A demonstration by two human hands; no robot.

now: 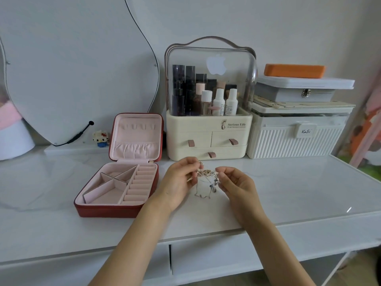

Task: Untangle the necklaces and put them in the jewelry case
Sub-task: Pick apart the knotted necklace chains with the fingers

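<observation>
Over the front edge of the white dressing table (268, 205), I hold a knot of necklaces (206, 174) raised between both hands. My left hand (179, 182) pinches one side of the gold cluster with curled fingers; my right hand (237, 183) pinches the other side, fingertips closed on the chain. I judge the two grips sit close together so the knot can be teased apart under slight tension. Loose loops hang down from the cluster, and their lowest strands appear to rest on the tabletop.

Just to the left, the red jewelry case (115, 209) lies open, its pink lid propped upright and its compartments and ring rolls showing nothing inside; it is placed within easy reach for whichever chain comes free first. No necklace is in it yet.

Behind the hands stands a cream cosmetics organizer (208, 139) with bottles under a clear hood, and beside it a ribbed white storage box (292, 141) stacked with flat boxes and an orange case (294, 70). A curved mirror (78, 69) leans against the wall at left.

How many necklaces make up the tangle I cannot tell; the links blur together, and my fingers hide the ends of the cluster. A small dark pendant seems to hang near my right fingertips, unclear.
</observation>
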